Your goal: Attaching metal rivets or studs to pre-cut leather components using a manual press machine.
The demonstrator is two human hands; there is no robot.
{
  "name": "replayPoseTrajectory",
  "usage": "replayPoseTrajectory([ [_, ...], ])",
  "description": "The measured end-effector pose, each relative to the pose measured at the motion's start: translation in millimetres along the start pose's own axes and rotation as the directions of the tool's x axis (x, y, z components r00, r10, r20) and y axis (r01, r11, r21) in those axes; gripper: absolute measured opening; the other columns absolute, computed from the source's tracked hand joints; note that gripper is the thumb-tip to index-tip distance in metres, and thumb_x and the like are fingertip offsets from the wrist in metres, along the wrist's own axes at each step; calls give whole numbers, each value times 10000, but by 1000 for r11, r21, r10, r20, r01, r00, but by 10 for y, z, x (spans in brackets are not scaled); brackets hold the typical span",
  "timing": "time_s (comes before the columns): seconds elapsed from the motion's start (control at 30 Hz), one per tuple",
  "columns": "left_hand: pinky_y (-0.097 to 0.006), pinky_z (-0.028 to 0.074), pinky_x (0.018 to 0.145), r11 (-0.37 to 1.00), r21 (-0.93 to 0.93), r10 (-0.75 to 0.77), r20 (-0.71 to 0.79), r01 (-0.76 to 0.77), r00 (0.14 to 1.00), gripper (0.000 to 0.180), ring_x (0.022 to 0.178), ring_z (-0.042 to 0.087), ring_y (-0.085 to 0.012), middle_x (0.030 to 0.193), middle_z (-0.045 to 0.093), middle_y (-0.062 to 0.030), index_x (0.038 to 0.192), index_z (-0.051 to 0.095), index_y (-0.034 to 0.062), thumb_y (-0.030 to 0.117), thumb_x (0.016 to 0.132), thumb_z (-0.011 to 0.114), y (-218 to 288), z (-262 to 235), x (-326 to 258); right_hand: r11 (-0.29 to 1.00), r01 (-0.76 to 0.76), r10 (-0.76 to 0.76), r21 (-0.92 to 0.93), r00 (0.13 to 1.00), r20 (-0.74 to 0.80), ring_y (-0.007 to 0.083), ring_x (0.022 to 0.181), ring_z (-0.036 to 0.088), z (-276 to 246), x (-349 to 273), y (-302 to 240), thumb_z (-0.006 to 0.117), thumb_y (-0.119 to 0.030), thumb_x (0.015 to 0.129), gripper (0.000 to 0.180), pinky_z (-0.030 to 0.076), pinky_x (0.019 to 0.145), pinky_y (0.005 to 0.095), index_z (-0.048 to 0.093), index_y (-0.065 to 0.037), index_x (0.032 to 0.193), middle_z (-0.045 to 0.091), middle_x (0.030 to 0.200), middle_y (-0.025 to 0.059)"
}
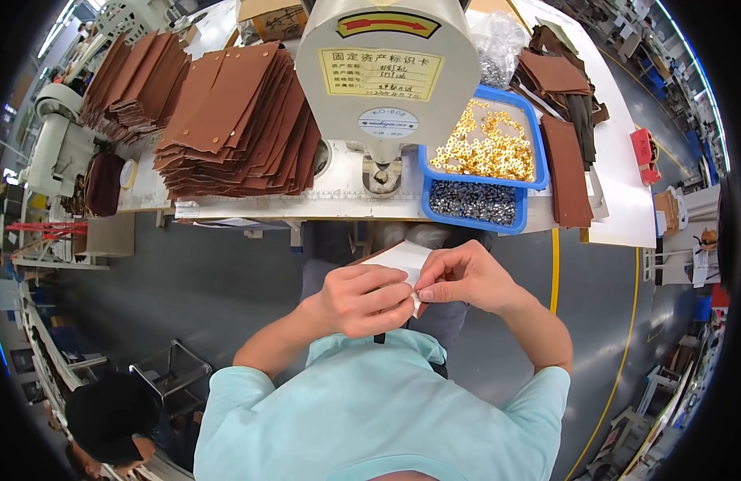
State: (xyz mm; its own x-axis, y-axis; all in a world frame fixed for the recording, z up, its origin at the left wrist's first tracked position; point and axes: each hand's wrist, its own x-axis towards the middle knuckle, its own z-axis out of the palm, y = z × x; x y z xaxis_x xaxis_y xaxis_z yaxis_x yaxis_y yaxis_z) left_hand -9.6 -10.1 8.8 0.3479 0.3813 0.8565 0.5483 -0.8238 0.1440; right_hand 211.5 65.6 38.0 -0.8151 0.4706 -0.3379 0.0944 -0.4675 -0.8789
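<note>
Below the table's front edge, over my lap, a piece with a pale whitish face and a brown edge point(402, 258), seemingly leather, is held between my hands. My left hand point(365, 300) is closed on its near left part, fingers curled over it. With thumb and forefinger together, my right hand point(468, 277) pinches at its near right edge. Whether a small fastener sits between those fingertips cannot be made out. Ahead of both hands stands a grey-white press machine point(386, 72), its metal die point(382, 172) just above the tabletop, apart from the hands.
Left of the press are stacks of brown leather panels point(214, 112) with gold studs. At its right, a blue tray point(539, 140) holds gold-coloured rings; another blue tray point(474, 227) holds dark metal fasteners. More brown pieces point(567, 172) lie farther right. Another person point(114, 417) is at lower left.
</note>
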Motion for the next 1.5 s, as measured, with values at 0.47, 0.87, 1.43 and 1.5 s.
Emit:
replayPoseTrajectory([
  [0.47, -297, 607, 663, 999, -1, 48, 6, -48, 999, 182, 775, 716, -206, 849, 678, -16, 824, 643, 95, 68, 678, 748, 18, -8, -27, 965, -184, 180, 189, 983, 36, 188, 829, 709, -41, 52, 51, 736, 49, 857, 47, 616, 799, 376, 731, 48, 903, 722, 908, 98],
  [0.87, -310, 610, 674, 998, 13, -59, 28, 59, 998, 161, 781, 702, -192, 833, 655, -10, 795, 653, 95, 127, 694, 775, -19, -14, -12, 784, 272, -360, -557, 932, -51, 162, 755, 710, 156, -110, 35, 737, -64, 904, 136, 553, 676, 275, 772, -36, 1032, 715, 899, 78],
  [1.43, -328, 584, 632, 753, -347, -514, 221, 559, 829, 239, 745, 697, -235, 882, 701, -79, 938, 705, 27, -77, 733, 773, 97, -23, 20, 439, 417, -633, -796, 773, 56, 233, 839, 695, 55, -11, 164, 892, -213, 747, 296, 503, 751, 355, 774, -75, 980, 742, 924, 48],
  [1.5, -326, 584, 637, 742, -343, -525, 237, 576, 818, 243, 749, 697, -234, 891, 704, -81, 954, 714, 24, -77, 740, 770, 85, -41, 9, 469, 422, -622, -776, 781, 50, 234, 825, 690, 74, 7, 169, 882, -186, 750, 267, 502, 740, 360, 770, -74, 965, 741, 910, 47],
])
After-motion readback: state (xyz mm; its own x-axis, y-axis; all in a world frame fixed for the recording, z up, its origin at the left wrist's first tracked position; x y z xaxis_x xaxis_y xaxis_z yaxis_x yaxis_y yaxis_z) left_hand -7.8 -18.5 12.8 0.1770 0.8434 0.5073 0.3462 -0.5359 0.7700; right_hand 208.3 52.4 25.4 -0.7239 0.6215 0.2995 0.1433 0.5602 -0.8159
